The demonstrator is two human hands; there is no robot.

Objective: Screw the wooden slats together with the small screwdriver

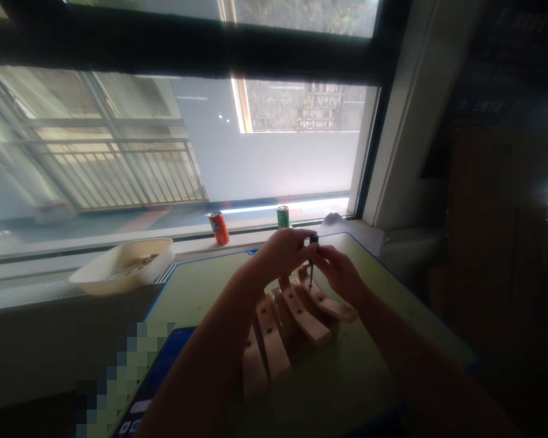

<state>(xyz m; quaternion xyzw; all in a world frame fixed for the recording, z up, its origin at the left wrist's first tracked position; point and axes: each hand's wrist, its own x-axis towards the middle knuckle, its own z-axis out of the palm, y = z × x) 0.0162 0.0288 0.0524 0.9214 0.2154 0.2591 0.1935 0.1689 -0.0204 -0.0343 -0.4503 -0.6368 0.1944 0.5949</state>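
A screwdriver (311,274) stands nearly upright, its dark handle at the top and its tip on a curved wooden slat (335,307). My left hand (283,248) is closed on the handle from the left. From the right, my right hand (340,267) pinches the tool just below, its fingers touching the handle. Several similar slats, including a middle wooden slat (307,319) and a nearer wooden slat (275,350), lie side by side with dark holes in them. My left forearm covers part of the nearest ones.
The slats rest on a green-topped table (201,289) with a blue edge. A phone or tablet (164,365) lies at its left. On the windowsill are an orange-red can (218,229), a green can (283,217) and a cream basin (105,271) holding small pieces.
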